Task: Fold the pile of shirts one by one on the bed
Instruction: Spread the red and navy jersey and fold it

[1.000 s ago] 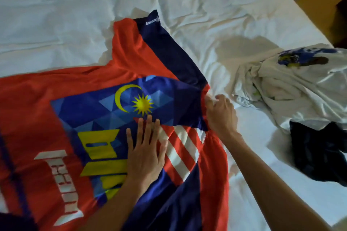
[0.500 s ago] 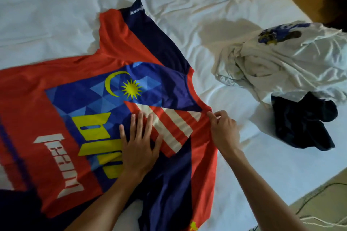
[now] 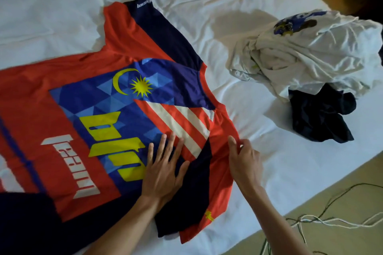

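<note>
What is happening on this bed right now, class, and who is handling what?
A person is folding a red and navy jersey spread flat on the white bed. The left hand presses flat on the printed front, fingers spread. The right hand pinches the jersey's red edge near the collar side. To the right, a crumpled white shirt and a dark garment lie in a heap, not yet folded. Some cables trail on the floor beside the bed.

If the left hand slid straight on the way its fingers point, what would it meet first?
The left hand already lies flat on the red jersey; its fingers point up-right, so it would probably cross the jersey's red-and-white stripes first.
</note>
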Demonstrator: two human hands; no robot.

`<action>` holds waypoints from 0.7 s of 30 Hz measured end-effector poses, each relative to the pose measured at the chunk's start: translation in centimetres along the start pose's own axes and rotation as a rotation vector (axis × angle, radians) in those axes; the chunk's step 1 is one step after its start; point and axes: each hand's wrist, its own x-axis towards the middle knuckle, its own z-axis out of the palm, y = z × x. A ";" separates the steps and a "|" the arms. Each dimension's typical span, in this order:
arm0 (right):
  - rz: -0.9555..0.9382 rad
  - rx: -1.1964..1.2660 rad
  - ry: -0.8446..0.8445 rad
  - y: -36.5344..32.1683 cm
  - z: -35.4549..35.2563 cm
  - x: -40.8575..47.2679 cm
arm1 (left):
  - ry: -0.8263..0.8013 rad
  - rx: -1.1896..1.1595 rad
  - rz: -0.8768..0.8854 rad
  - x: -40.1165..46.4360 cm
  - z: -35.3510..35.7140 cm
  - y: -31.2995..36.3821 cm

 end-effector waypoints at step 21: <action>0.196 0.348 -0.227 5.2 -0.5 -12.9 | -0.067 -0.032 -0.063 -1.7 0.9 1.2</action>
